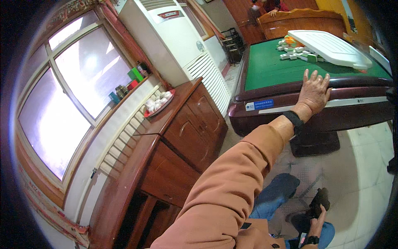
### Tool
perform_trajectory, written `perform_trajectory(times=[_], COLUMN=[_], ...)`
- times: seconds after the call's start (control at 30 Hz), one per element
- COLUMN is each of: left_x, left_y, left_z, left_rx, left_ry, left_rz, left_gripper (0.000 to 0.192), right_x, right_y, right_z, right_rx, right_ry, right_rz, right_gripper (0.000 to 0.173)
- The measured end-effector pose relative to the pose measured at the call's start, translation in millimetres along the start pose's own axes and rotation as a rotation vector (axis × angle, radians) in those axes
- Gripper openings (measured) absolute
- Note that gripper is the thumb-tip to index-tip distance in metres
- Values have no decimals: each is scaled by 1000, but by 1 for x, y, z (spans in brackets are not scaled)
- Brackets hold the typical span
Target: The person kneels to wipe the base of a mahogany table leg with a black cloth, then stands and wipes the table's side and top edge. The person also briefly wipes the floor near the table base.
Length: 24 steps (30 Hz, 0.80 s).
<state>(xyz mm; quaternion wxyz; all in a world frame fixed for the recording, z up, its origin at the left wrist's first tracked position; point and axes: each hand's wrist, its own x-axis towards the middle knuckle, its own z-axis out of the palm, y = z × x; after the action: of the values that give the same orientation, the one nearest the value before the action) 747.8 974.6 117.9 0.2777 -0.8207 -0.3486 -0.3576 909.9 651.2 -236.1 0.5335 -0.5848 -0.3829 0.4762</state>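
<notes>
My left hand [314, 91] is laid palm down over the padded dark rim [273, 90] of a mahjong table, with its fingers apart and nothing held. Just past my fingertips is the table's green felt top [270, 68]. Several mahjong tiles [292, 56] lie there in a loose heap, and a white plastic lid [329, 46] rests tilted over part of them. Low in the view, by my knee, my right hand [317, 222] is closed around a dark object [315, 211]; its kind is unclear.
A wooden cabinet [186, 133] runs along the left, bearing a red-rimmed tray [159, 104] of white items. Behind it stands a floor air conditioner [174, 40]. Jars and boxes line the windowsill [124, 99]. Beyond the table, a person's hand [273, 12] rests on a wooden bench back [304, 23].
</notes>
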Motion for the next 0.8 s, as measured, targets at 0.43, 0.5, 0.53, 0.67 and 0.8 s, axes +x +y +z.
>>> perform_trajectory(times=[0.43, 0.5, 0.53, 0.67, 0.8], left_x=[1, 1, 1, 1, 1], left_y=[0, 0, -1, -1, -4], left_z=[1, 2, 3, 8, 17], left_rx=[-34, -38, -56, -69, -67], left_ry=[-8, 5, 16, 40, 79], left_rz=[-6, -11, -4, -22, -24], left_gripper=[48, 49, 48, 48, 52], right_x=[-3, -7, -7, -4, 5], right_y=[-10, -21, -25, -24, -4], right_z=[0, 5, 7, 11, 6], right_rx=[-294, -268, -260, -198, -188], right_ry=[48, 32, 30, -25, -94], right_rz=[-101, -62, -54, -59, -74], right_gripper=[60, 72, 72, 72, 71])
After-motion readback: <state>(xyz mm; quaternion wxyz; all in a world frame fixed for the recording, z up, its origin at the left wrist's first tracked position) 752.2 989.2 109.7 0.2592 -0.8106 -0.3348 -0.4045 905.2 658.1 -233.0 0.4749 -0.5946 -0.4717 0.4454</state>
